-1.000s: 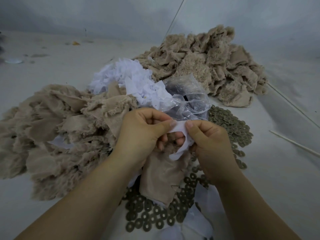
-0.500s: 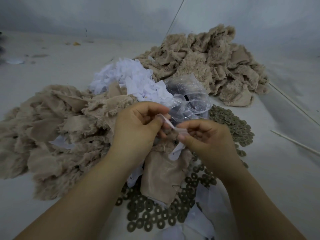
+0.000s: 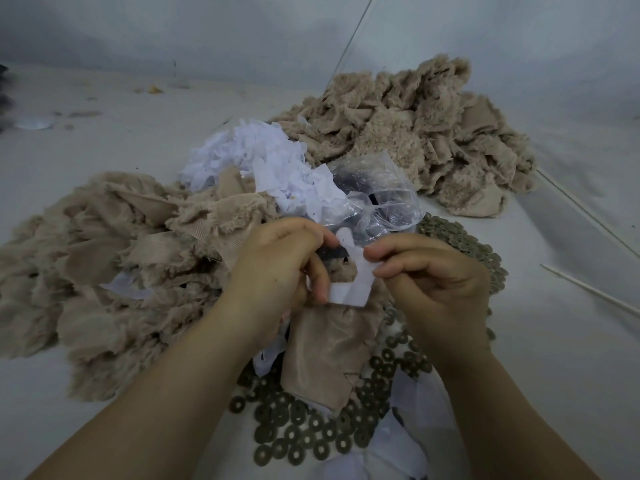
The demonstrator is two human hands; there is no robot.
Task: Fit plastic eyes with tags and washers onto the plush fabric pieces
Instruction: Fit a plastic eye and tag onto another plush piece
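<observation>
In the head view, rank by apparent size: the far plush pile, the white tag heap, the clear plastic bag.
1. far plush pile, largest.
2. white tag heap and clear plastic bag: look alike; overlap makes ranking unsure.

Pale grey-white work surface spreading in every direction beyond the fingers, plain grey wall far past the fingertips, thin pale rods lying well off to the right, small orange scrap far left, dim flat light

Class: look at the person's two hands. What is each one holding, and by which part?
The left hand grips the plush piece at its top; the right hand pinches the white tag by its upper right edge.
</observation>
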